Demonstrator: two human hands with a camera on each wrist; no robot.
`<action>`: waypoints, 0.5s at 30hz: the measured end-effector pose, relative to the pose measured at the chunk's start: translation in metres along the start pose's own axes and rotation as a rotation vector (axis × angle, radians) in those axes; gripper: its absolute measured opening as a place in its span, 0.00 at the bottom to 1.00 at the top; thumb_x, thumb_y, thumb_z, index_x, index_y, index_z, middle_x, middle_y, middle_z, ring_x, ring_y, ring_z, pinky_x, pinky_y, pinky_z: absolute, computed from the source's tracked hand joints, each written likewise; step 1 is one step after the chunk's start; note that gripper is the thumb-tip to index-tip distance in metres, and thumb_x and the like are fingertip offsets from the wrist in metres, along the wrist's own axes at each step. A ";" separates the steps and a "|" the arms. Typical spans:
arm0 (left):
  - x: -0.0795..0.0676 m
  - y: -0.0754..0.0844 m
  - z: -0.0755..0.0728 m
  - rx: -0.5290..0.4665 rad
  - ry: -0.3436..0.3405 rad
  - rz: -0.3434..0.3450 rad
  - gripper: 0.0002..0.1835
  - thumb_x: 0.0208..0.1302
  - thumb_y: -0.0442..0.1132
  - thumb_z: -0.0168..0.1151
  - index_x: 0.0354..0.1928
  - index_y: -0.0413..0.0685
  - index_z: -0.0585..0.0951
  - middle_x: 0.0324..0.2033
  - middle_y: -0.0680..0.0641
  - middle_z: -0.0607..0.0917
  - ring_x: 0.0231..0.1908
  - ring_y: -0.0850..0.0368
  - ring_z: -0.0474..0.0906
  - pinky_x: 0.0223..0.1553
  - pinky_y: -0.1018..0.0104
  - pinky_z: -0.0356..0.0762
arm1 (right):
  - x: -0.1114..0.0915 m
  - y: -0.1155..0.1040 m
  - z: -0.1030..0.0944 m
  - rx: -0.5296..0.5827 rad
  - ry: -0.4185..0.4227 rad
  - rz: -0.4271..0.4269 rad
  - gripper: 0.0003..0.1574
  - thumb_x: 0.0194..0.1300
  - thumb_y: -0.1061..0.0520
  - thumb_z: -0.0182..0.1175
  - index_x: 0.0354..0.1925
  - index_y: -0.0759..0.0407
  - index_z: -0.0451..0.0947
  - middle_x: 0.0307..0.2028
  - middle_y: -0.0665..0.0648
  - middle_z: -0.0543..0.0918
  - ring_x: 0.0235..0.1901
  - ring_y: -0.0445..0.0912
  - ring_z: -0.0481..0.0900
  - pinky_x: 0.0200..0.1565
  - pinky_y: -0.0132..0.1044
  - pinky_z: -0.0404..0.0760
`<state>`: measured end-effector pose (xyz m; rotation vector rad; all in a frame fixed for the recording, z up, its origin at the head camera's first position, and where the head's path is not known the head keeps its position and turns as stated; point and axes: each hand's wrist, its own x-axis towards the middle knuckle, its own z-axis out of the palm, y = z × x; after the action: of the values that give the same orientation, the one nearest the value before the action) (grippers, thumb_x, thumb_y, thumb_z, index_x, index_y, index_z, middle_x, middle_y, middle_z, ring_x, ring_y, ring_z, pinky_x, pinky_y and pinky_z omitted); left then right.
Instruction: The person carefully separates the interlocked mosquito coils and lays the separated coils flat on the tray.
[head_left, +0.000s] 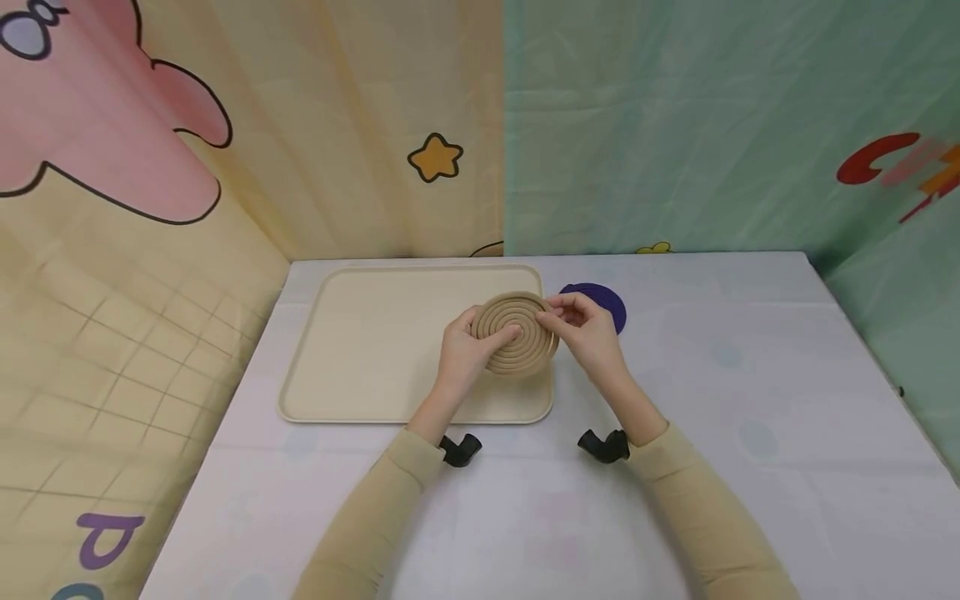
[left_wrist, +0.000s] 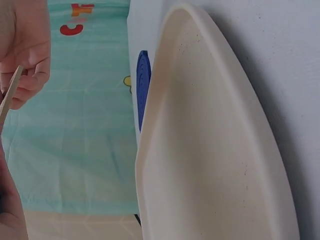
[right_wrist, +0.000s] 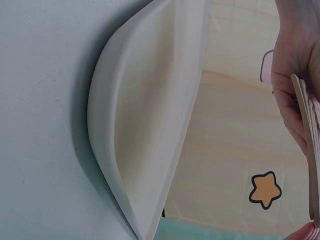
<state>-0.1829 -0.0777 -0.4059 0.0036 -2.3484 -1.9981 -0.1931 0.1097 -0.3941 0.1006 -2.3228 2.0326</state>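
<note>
A tan mosquito coil point(head_left: 504, 360), a flat round spiral, is held up over the right end of a cream tray point(head_left: 375, 342). My left hand point(head_left: 461, 352) grips it from the left, the thumb lying across its face and the fingers behind. With thumb and fingertips my right hand point(head_left: 592, 335) pinches its right edge. Seen edge-on in the right wrist view, the coil point(right_wrist: 309, 145) shows thin layers slightly apart. On the table behind my right hand lies a dark blue coil point(head_left: 613, 307), partly hidden by that hand.
The tray's raised rim point(head_left: 416, 422) runs below my left wrist. A white cloth covers the table point(head_left: 750, 375). Patterned curtains point(head_left: 652, 125) hang behind the table's back edge and at both sides. Black wrist mounts point(head_left: 603, 447) sit beside both wrists.
</note>
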 end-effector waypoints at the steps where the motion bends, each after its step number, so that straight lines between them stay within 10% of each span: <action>1: 0.000 -0.001 -0.001 -0.014 0.004 -0.014 0.21 0.51 0.45 0.77 0.46 0.45 0.83 0.37 0.47 0.86 0.33 0.62 0.78 0.34 0.72 0.77 | -0.001 0.000 0.001 -0.002 0.002 -0.001 0.19 0.61 0.58 0.69 0.47 0.68 0.78 0.30 0.43 0.79 0.31 0.36 0.76 0.33 0.23 0.77; 15: -0.008 -0.004 0.011 -0.388 0.226 -0.106 0.23 0.54 0.40 0.75 0.51 0.44 0.79 0.47 0.44 0.86 0.43 0.60 0.85 0.46 0.69 0.84 | -0.012 0.013 0.030 0.176 0.079 0.120 0.11 0.66 0.60 0.65 0.40 0.65 0.73 0.25 0.45 0.77 0.26 0.34 0.78 0.32 0.25 0.81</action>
<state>-0.1752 -0.0676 -0.4120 0.3228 -1.8341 -2.3284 -0.1824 0.0814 -0.4116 -0.1129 -2.1487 2.2500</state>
